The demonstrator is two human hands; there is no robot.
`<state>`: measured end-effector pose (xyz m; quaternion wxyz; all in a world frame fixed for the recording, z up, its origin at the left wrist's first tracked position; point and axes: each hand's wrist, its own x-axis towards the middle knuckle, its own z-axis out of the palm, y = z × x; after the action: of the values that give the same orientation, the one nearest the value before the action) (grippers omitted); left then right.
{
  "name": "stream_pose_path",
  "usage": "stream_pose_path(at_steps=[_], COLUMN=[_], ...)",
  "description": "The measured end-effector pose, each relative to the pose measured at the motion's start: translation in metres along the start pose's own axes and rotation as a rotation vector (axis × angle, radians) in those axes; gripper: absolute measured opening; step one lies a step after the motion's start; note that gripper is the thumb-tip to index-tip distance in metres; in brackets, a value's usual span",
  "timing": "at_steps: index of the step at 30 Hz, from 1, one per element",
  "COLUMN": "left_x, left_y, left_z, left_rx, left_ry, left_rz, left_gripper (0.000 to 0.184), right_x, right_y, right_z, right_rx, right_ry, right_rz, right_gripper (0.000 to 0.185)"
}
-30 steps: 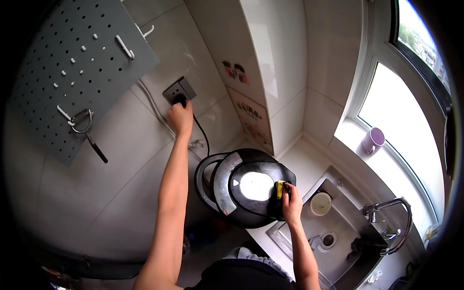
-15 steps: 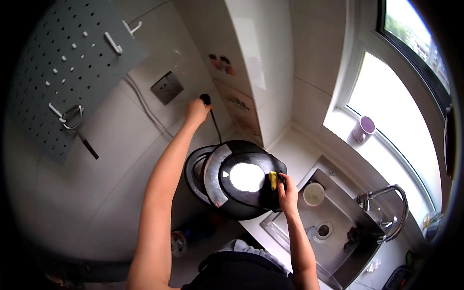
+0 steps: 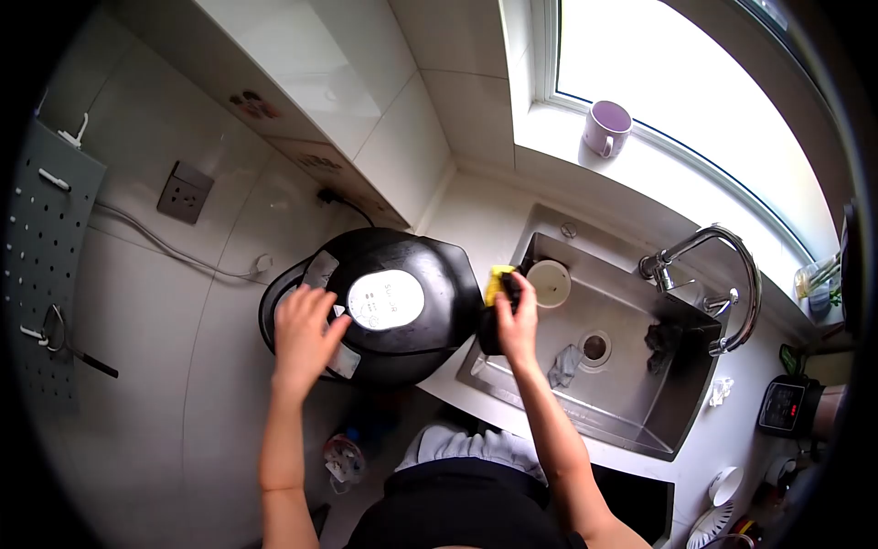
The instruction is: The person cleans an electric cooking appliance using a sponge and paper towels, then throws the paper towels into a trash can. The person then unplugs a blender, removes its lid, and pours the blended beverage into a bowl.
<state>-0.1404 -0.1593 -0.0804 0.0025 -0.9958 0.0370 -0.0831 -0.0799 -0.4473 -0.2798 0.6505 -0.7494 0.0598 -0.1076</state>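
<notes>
A black rice cooker [image 3: 430,316] with a pale oval label on its lid stands on the counter beside the sink. Over the silvery curved strip at its near left side lies my left hand [image 3: 306,334], fingers spread and gripping nothing; whether it presses on the strip I cannot tell. My right hand [image 3: 519,320], between the cooker and the sink, is closed around a small black-and-yellow thing [image 3: 499,279], whose exact kind is unclear. Behind the cooker, a black plug [image 3: 326,195] on its cord rests by the tiled wall, apart from the wall socket [image 3: 186,192].
The steel sink [image 3: 631,430] holds a pale bowl [image 3: 549,284], a grey cloth [image 3: 565,366] and a dark crumpled thing [image 3: 663,343]. A curved faucet [image 3: 745,265] rises behind it. A purple mug [image 3: 607,128] stands on the windowsill. A pegboard [image 3: 55,238] hangs at left.
My left hand has let go of the black plug and come down to the cooker. My right hand has moved off the lid's edge with the black-and-yellow thing. The view has turned right.
</notes>
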Motion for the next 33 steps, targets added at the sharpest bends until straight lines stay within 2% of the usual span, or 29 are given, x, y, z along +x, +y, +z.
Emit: stream_pose_path(at_steps=[1, 3, 5, 7, 8, 11, 13, 14, 16, 17, 19, 21, 23, 25, 28, 30, 31, 33], left_x=[-0.001, -0.005, -0.003, 0.001, -0.002, -0.013, -0.016, -0.013, -0.012, -0.012, -0.006, -0.004, -0.004, -0.002, -0.007, -0.006, -0.008, -0.005], left_y=[0.015, 0.035, 0.039, 0.032, 0.018, -0.043, -0.078, -0.079, -0.078, -0.075, -0.063, -0.062, -0.06, -0.058, -0.058, -0.06, -0.06, -0.062], left_z=[0.001, 0.006, -0.003, -0.017, -0.015, -0.006, 0.007, 0.009, 0.012, 0.009, 0.002, 0.001, -0.008, -0.006, -0.005, -0.004, -0.003, -0.001], left_rx=[-0.019, -0.019, -0.01, 0.164, 0.24, 0.392, -0.134, -0.132, -0.868, -0.866, -1.115, -1.152, -1.251, -1.222, -1.203, -1.256, -1.257, -1.252], left_ry=[-0.04, -0.018, -0.014, 0.116, 0.167, 0.227, 0.123, 0.125, 0.132, 0.131, 0.187, 0.2, 0.116, 0.119, 0.131, 0.152, 0.165, 0.173], left_rz=[0.041, 0.094, 0.079, -0.128, -0.236, -0.447, -0.581, -0.588, -0.889, -0.892, -0.972, -1.0, -0.997, -1.008, -1.026, -1.01, -1.016, -1.032], left_gripper=[0.041, 0.042, 0.047, 0.053, 0.055, 0.054, 0.048, 0.048, 0.043, 0.043, 0.04, 0.042, 0.042, 0.043, 0.043, 0.044, 0.044, 0.044], right_x=[-0.004, -0.017, -0.032, -0.032, -0.029, 0.004, 0.035, 0.053, 0.076, 0.075, 0.042, -0.007, -0.05, -0.044, 0.023, 0.07, 0.085, 0.074], right_y=[-0.015, -0.053, -0.077, -0.087, -0.073, -0.055, -0.038, -0.028, -0.019, -0.02, -0.036, -0.063, -0.08, -0.072, -0.056, -0.032, -0.033, -0.039], right_z=[0.012, 0.031, 0.05, 0.063, 0.069, 0.073, 0.085, 0.09, 0.094, 0.094, 0.088, 0.072, 0.059, 0.068, 0.1, 0.122, 0.124, 0.117], right_rx=[-0.08, -0.093, -0.21, -0.315, -0.351, -0.374, -0.371, -0.389, -0.462, -0.481, -0.421, -0.422, -0.375, -0.371, -0.419, -0.419, -0.471, -0.433], right_ry=[-0.017, -0.191, -0.288, -0.404, -0.378, -0.351, -0.281, -0.258, -0.231, -0.249, -0.217, -0.289, -0.323, -0.338, -0.312, -0.204, -0.214, -0.131], right_rz=[-0.123, -0.2, -0.453, -0.637, -0.663, -0.485, -0.464, -0.421, -0.287, -0.237, -0.316, -0.271, -0.34, -0.306, -0.295, -0.295, -0.163, -0.184], right_gripper=[0.049, 0.053, 0.056, 0.056, 0.057, 0.046, 0.037, 0.034, 0.027, 0.027, 0.035, 0.037, 0.042, 0.043, 0.029, 0.027, 0.031, 0.038])
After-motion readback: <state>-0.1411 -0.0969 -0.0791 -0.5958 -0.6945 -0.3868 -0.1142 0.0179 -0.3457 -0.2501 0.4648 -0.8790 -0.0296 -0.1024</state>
